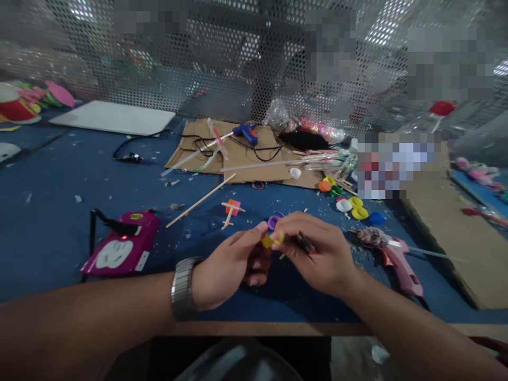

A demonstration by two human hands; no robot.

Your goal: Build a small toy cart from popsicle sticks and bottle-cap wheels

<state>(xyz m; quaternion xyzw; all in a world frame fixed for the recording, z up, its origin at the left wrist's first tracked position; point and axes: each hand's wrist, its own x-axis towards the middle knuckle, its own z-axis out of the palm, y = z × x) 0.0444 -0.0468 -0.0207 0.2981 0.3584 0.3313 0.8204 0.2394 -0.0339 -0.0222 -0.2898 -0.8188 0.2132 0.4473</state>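
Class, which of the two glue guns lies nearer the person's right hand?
The pink glue gun, right of the right hand on the blue tabletop; the blue glue gun lies farther back on cardboard.

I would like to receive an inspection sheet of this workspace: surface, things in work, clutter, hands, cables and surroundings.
Surface: blue tabletop, littered with small scraps.
Things in work: small yellow piece, held; dark tool, mostly hidden.
Clutter: purple ring, wooden stick, colored caps, pink glue gun; blue glue gun on cardboard.
Hands: left hand pinches the yellow piece; right hand pinches it too and holds the dark tool.
Cables: black cable with its plug loose on the tabletop; another plug in the magenta box.
Surroundings: perforated screen behind the tabletop.
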